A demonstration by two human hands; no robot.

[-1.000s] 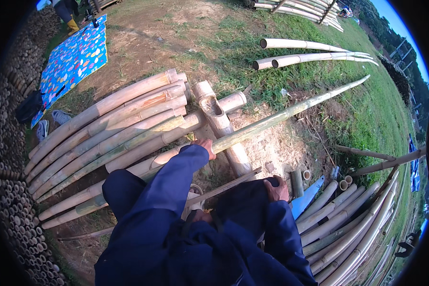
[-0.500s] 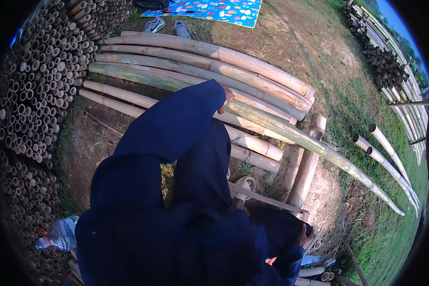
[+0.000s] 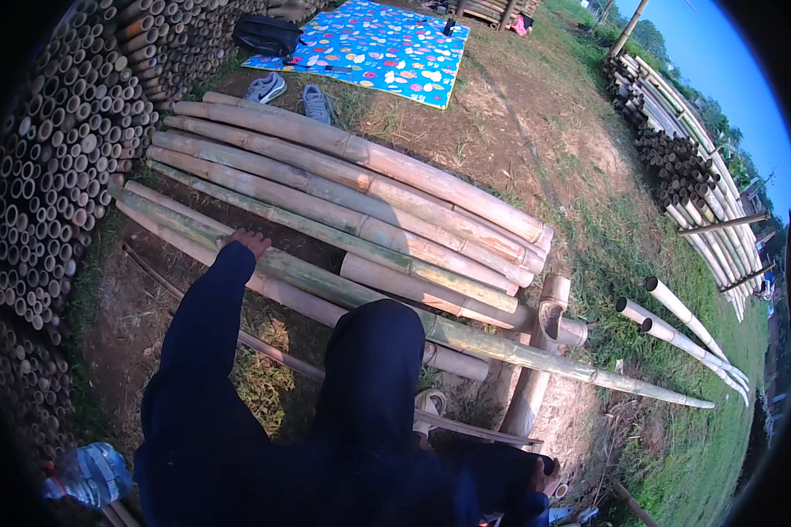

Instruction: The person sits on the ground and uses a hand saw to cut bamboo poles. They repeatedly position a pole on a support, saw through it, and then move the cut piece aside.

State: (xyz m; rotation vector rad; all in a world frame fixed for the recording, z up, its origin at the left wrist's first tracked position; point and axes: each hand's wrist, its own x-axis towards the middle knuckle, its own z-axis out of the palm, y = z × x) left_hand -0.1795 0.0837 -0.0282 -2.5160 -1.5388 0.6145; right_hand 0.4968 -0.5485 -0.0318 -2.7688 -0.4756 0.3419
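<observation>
At the left of the frame, the left hand lies over a long greenish bamboo pole, fingers bent across it, though how firmly they grip cannot be told. The pole slants from the left side down to the lower right, crossing over a notched bamboo log. The right hand, lower right, is by the dark-trousered knee, its closure unclear.

A black fabric bag sat at the edge of a blue patterned rectangular mat, near two grey shoes; a clear plastic bottle was well apart.
</observation>
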